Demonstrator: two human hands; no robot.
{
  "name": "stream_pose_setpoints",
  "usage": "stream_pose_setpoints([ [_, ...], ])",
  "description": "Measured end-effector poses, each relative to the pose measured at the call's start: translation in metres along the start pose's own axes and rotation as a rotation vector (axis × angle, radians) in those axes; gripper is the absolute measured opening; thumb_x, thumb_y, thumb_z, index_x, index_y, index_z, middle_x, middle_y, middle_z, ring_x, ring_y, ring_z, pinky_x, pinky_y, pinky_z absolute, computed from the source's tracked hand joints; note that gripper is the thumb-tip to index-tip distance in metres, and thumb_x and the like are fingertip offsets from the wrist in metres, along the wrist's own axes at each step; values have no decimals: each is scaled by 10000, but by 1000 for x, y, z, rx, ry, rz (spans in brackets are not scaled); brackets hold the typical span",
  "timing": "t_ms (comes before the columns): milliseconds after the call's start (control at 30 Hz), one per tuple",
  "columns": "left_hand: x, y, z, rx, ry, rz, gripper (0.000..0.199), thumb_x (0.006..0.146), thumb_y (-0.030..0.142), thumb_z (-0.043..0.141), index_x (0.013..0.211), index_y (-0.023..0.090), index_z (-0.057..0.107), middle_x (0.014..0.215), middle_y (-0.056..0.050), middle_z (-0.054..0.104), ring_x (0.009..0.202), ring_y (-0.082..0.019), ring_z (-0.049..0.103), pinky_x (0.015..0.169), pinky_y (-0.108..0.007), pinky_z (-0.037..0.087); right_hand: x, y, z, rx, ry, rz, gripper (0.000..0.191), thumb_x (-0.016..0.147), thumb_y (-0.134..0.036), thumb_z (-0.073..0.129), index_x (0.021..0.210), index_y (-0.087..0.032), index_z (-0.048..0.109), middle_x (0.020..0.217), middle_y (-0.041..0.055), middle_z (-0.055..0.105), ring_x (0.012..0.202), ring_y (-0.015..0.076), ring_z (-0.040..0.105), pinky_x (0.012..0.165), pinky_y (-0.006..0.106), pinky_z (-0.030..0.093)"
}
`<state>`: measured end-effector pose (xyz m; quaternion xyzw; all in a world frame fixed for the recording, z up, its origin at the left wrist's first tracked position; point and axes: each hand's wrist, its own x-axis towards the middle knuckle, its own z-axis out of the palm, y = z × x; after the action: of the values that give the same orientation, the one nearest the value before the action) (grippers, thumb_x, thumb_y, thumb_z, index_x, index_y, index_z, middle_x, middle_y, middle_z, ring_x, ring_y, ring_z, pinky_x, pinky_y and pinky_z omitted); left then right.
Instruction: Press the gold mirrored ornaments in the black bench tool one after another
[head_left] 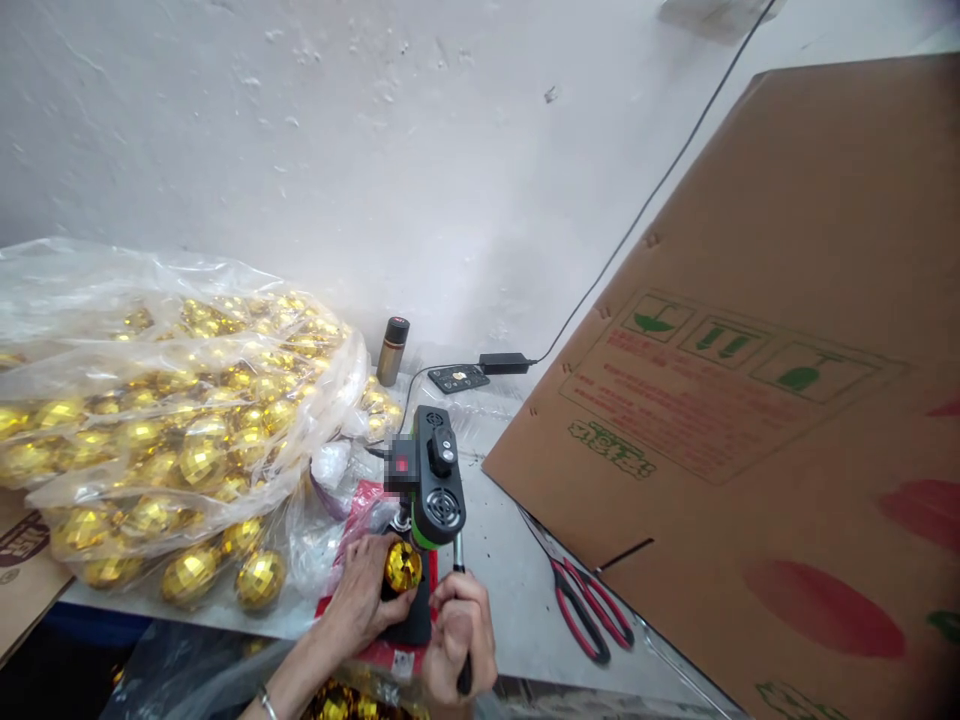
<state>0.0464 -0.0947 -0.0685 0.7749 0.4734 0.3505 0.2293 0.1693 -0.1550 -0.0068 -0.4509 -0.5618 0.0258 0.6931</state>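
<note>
A small gold faceted ball (403, 567) sits in the fingers of my left hand (358, 598), with the thumb at its near side. It is beside the foot of a black and green bench machine (439, 475) with round vents on top. My right hand (459, 632) is wrapped round the lever (459, 552) on the machine's right side, and the black grip end sticks out below the fist. Under the ball lies a dark base plate (415, 628) on a red sheet. The machine's head hides what touches the ball from above.
A large clear bag (247, 400) of gold balls fills the left of the table. A brown bottle (392, 350) and a black adapter (504, 363) with a cable stand by the wall. Red-handled scissors (592, 610) lie beside a big cardboard box (735, 400).
</note>
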Motion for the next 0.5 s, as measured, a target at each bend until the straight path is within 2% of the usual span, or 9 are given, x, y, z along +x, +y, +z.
stream_pose_setpoints([
  [100, 2, 1, -1, 3, 11, 12, 549, 769, 250, 712, 1312, 190, 657, 1171, -146, 772, 1092, -364, 716, 965, -522, 560, 26, -25, 2, 67, 140, 4, 364, 1083, -191, 433, 736, -224, 539, 723, -6, 567, 610, 134, 548, 562, 281, 398],
  [200, -1, 4, -4, 9, 28, 35, 557, 754, 248, 720, 1305, 191, 659, 1171, -141, 782, 1076, -365, 731, 956, -532, 580, 66, -58, -2, 49, 47, 99, 379, 1090, -204, 483, 722, -209, 576, 690, -18, 548, 553, 111, 498, 528, 266, 381],
  [267, -14, 2, -4, 31, 70, 76, 565, 751, 236, 722, 1310, 200, 656, 1192, -140, 784, 1087, -366, 739, 948, -522, 597, 84, -71, -5, 41, 5, 92, 419, 1092, -216, 498, 675, -215, 541, 644, -26, 506, 588, 123, 530, 544, 258, 393],
  [333, -37, -8, 1, 78, 125, 147, 591, 763, 210, 715, 1348, 222, 640, 1241, -140, 781, 1135, -358, 737, 965, -493, 603, 88, -74, -8, 38, -4, 62, 431, 1095, -220, 497, 664, -217, 529, 633, -26, 497, 618, 130, 554, 567, 253, 409],
  [400, -65, -23, 8, 143, 159, 245, 603, 798, 232, 726, 1392, 249, 624, 1291, -135, 778, 1166, -341, 733, 981, -452, 602, 79, -70, -7, 42, 5, 50, 426, 1097, -228, 494, 673, -215, 538, 644, -22, 509, 624, 131, 558, 582, 254, 421],
  [500, -95, -48, 15, 225, 100, 373, 479, 886, 433, 755, 1344, 317, 679, 1218, -79, 821, 1070, -289, 761, 908, -353, 611, 58, -62, -1, 55, 71, 158, 410, 1100, -268, 506, 699, -209, 571, 684, -13, 543, 592, 123, 523, 587, 269, 410],
])
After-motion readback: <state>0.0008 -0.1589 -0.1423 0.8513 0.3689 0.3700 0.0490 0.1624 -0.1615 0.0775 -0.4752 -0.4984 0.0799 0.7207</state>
